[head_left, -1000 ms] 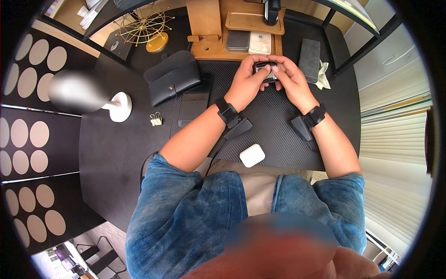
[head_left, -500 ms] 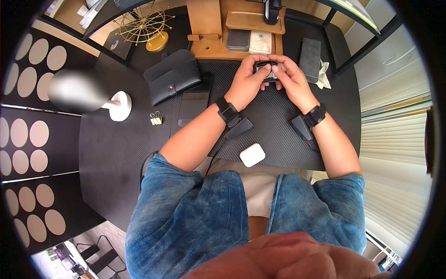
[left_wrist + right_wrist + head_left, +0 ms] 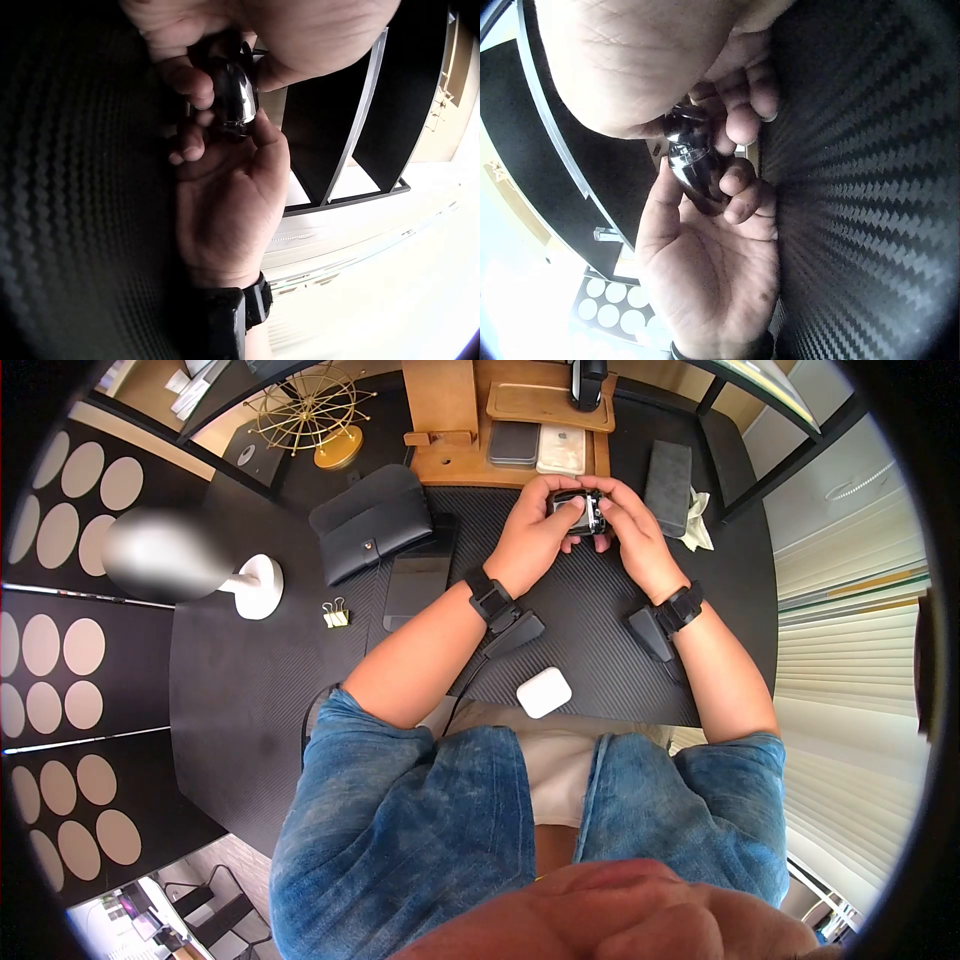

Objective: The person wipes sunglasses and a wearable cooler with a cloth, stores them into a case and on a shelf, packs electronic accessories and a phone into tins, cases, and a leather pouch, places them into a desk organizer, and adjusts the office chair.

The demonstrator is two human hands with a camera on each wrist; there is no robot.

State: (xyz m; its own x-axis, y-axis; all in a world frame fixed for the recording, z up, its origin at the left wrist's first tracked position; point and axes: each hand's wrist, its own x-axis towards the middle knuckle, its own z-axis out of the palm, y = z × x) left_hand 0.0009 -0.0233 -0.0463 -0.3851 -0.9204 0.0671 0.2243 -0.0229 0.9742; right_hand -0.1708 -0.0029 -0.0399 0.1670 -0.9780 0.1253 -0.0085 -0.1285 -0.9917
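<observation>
"Hands?"
"Both gripping. Left hand (image 3: 527,538) and right hand (image 3: 638,545), fingers curled round one dark glossy item (image 3: 237,94)."
"Which is nearer?"
"Neither, both touching. Item's between them."
"Long axis?"
"Looks crosswise, left hand to right. Silvery strip (image 3: 590,512) toward the right-hand side. Exact tilt, can't tell."
"Under it?"
"Worktop (image 3: 620,670). Contact, can't tell."
"Around?"
"Grey case (image 3: 667,490), near the right hand, outer side."
"Farthest?"
"Wooden stand (image 3: 440,405), beyond the hands."
</observation>
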